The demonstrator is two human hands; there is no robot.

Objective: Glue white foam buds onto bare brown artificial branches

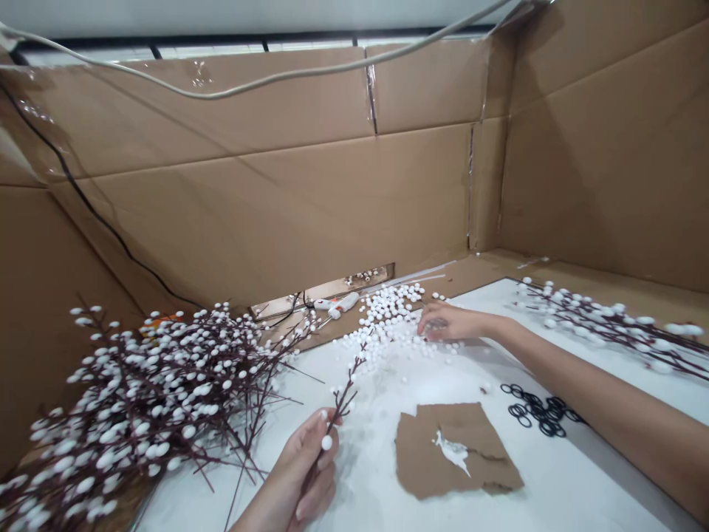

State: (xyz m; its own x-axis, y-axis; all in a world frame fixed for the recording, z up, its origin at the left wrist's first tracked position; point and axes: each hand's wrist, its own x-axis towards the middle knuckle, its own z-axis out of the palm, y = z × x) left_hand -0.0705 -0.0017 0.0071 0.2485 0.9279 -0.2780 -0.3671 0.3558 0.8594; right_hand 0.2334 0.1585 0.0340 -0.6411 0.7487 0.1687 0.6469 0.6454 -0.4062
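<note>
My left hand (313, 469) is closed around the stem of a brown artificial berry branch (344, 395), tilted with its tip up. That branch has mostly bare twigs and a white ball (326, 442) low on its stem. My right hand (443, 322) reaches to the edge of a heap of loose white balls (388, 314); its fingers curl downward, and what they hold, if anything, is too small to make out. Between my arms lies a torn cardboard piece (415, 458) bearing a smear of white glue (453, 452).
Finished-looking branches with white balls (182, 377) are piled on the left. More branches (614, 325) lie at the right. Black rings (540, 410) sit beside my right forearm. A glue gun (337, 304) rests at the back, before a cardboard wall (288, 207). A cable (221, 94) hangs across the top.
</note>
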